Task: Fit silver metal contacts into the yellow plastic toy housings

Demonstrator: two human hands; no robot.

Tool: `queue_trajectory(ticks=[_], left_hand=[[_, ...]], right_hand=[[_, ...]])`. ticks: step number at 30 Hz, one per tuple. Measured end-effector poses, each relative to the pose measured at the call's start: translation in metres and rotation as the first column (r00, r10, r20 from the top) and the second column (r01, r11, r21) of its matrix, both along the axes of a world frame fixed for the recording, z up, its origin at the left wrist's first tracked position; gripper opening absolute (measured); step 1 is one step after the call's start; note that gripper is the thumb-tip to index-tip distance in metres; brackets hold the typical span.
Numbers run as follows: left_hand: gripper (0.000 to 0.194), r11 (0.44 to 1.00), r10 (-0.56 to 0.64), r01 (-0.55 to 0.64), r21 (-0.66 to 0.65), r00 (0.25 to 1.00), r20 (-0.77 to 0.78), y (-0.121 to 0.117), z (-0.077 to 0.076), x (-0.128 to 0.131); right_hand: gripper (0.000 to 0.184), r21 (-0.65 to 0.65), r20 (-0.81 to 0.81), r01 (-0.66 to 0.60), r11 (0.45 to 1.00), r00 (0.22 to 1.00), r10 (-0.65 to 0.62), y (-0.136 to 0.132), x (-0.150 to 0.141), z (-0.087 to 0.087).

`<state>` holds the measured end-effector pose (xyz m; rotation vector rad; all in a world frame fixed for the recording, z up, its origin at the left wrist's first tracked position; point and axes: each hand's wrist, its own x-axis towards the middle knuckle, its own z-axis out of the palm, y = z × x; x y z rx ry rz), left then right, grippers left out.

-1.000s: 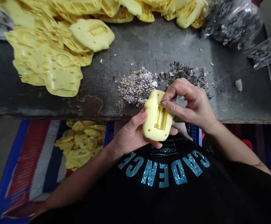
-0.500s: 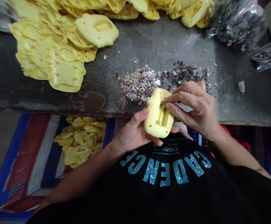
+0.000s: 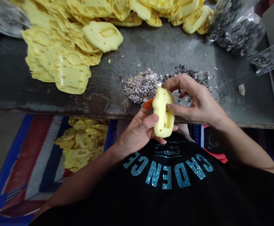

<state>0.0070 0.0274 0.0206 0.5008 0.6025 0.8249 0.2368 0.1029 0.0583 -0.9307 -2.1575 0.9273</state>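
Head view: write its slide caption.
Left hand holds a yellow plastic shell, right hand touching it, metal pieces heaped on the table.

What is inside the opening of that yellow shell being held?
A yellow lengthwise channel shows inside the yellow shell. The thumb of the right hand covers part of the upper end, so whatever lies beneath it can't be seen.

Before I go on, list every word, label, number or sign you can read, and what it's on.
"CADENCE": upside down, glittery blue letters on the black shirt.
"ORIGINAL": smaller, same shirt.
Other small shirt lines: too small to read surely.
Pale marks right of the lettering: too blurred.
Held yellow shell: no readable text.
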Motion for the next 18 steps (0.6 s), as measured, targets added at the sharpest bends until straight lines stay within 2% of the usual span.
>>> queue_trajectory(ticks=[4, 7, 9, 11, 13, 15, 18], left_hand=[[0.069, 0.996, 0.031, -0.021, 0.081, 0.993, -0.116, -0.004, 0.002, -0.001], [0.059, 0.973, 0.08, -0.04, 0.229, 0.982, -0.169, -0.01, 0.001, -0.003], [0.057, 0.935, 0.141, -0.044, 0.353, 0.957, -0.254, -0.015, 0.002, -0.005], [0.062, 0.88, 0.234, -0.019, 0.474, 0.887, -0.397, -0.019, 0.004, -0.006], [0.067, 0.803, 0.337, 0.047, 0.594, 0.786, -0.518, -0.022, 0.008, -0.008], [0.069, 0.704, 0.429, 0.132, 0.697, 0.703, -0.567, -0.023, 0.012, -0.009], [0.067, 0.587, 0.508, 0.228, 0.777, 0.643, -0.573, -0.021, 0.018, -0.009]], right_hand=[[0.047, -0.002, -0.012, 0.009, 1.0, 1.0, -0.009, -0.003, -0.004, -0.003], [0.046, 0.021, -0.08, 0.063, 0.998, 0.995, -0.061, -0.012, -0.006, -0.011], [0.046, 0.041, -0.173, 0.111, 0.993, 0.98, -0.103, -0.019, -0.008, -0.021], [0.048, 0.075, -0.302, 0.165, 0.983, 0.944, -0.136, -0.025, -0.01, -0.036], [0.051, 0.127, -0.42, 0.224, 0.966, 0.894, -0.152, -0.029, -0.012, -0.051], [0.054, 0.187, -0.491, 0.281, 0.941, 0.856, -0.158, -0.032, -0.014, -0.064], [0.05, 0.239, -0.515, 0.338, 0.91, 0.839, -0.177, -0.033, -0.017, -0.075]])
